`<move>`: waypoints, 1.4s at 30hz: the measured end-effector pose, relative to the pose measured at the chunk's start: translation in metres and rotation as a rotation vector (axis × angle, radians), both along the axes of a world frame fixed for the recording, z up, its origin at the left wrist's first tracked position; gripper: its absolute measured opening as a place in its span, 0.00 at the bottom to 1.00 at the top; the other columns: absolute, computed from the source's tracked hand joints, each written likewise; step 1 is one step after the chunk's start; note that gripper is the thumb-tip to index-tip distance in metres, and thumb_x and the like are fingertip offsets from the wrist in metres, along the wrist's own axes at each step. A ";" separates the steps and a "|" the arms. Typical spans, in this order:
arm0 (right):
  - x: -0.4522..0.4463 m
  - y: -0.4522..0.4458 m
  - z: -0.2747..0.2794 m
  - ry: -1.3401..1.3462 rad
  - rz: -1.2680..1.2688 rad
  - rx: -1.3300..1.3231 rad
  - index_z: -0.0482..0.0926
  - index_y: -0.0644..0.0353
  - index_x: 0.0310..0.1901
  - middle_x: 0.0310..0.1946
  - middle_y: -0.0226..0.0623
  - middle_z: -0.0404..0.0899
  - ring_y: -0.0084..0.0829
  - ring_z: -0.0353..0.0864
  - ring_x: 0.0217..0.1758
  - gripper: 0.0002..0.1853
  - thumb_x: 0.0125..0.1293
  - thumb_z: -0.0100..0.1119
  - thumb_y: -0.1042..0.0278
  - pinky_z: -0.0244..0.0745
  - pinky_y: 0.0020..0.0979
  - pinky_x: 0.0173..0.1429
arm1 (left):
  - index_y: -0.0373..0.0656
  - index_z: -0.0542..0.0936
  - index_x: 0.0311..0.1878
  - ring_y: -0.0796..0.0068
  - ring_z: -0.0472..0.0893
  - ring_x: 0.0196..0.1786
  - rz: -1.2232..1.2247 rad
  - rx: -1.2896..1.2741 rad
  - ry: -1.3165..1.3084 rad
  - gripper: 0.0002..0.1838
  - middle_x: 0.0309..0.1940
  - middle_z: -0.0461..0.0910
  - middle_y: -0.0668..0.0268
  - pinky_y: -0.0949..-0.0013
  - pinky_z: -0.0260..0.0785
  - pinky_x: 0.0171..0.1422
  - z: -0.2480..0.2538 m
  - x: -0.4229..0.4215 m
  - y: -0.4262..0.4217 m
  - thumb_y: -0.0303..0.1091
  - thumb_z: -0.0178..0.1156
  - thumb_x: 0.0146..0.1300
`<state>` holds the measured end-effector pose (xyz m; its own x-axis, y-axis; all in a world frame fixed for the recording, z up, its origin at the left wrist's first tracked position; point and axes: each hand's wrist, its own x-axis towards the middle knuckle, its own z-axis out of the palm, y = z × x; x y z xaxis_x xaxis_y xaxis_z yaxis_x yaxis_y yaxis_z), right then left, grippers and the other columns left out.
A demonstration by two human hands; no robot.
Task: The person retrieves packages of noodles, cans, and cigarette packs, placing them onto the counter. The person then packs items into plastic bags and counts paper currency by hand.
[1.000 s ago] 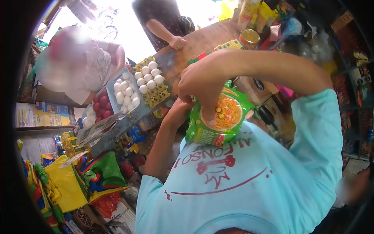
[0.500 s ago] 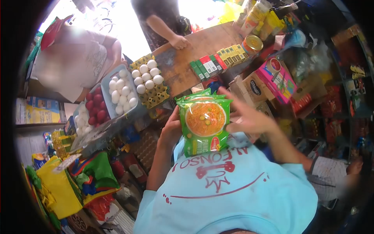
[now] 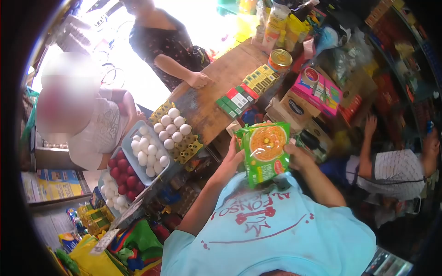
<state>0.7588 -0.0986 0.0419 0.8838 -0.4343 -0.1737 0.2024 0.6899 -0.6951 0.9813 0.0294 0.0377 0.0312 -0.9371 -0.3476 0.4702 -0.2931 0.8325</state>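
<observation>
In front of my chest I hold green packs of instant noodles (image 3: 266, 158), upright with a round bowl of orange noodles pictured on the front one. At least one more pack shows behind its left edge. My left hand (image 3: 233, 158) closes on the left side of the packs, its fingers partly hidden behind them. At the right edge, my right hand (image 3: 299, 157) grips the front pack, with the thumb near the printed bowl.
A wooden counter (image 3: 216, 99) holds small boxes (image 3: 237, 102), a large can (image 3: 280, 60) and an egg tray (image 3: 191, 149). Tubs of white eggs (image 3: 148, 152) and red eggs (image 3: 124, 177) stand left. One person (image 3: 161, 46) leans beyond the counter; others are at left and right.
My right hand, spread beside the packs before, now grips their right edge. The packs sit farther right in view and tilt slightly. The person across the counter shows more fully.
</observation>
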 end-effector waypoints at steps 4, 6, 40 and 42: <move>-0.017 0.002 -0.019 0.092 -0.163 0.180 0.61 0.62 0.79 0.74 0.45 0.71 0.41 0.74 0.75 0.51 0.61 0.77 0.48 0.69 0.45 0.80 | 0.40 0.29 0.86 0.59 0.41 0.89 -0.041 -0.071 -0.084 0.49 0.88 0.39 0.49 0.60 0.34 0.89 0.022 -0.006 -0.012 0.44 0.51 0.78; -0.013 -0.005 -0.021 0.076 -0.139 0.150 0.53 0.60 0.82 0.79 0.46 0.64 0.41 0.67 0.80 0.53 0.64 0.74 0.49 0.64 0.45 0.83 | 0.40 0.29 0.86 0.57 0.42 0.89 -0.039 -0.089 -0.137 0.54 0.88 0.40 0.46 0.60 0.36 0.89 0.014 -0.008 -0.018 0.48 0.55 0.76; 0.101 -0.369 0.048 0.904 0.321 -1.815 0.63 0.58 0.79 0.72 0.63 0.69 0.53 0.73 0.73 0.53 0.55 0.77 0.45 0.73 0.50 0.73 | 0.38 0.83 0.60 0.70 0.87 0.48 0.691 0.030 -0.766 0.23 0.49 0.87 0.59 0.68 0.78 0.51 -0.101 0.090 -0.377 0.42 0.73 0.68; 0.080 -0.363 0.050 0.974 0.496 -1.971 0.64 0.58 0.78 0.72 0.60 0.68 0.54 0.71 0.74 0.53 0.52 0.80 0.52 0.73 0.51 0.71 | 0.36 0.81 0.58 0.63 0.87 0.52 0.725 0.043 -0.950 0.20 0.54 0.83 0.53 0.61 0.79 0.55 -0.091 0.079 -0.380 0.33 0.70 0.66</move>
<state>0.8391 -0.4615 0.0917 0.8828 -0.3974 -0.2504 -0.4335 -0.8946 -0.1086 1.0604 -0.3502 -0.0529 0.8093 -0.5832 0.0704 -0.2609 -0.2494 0.9326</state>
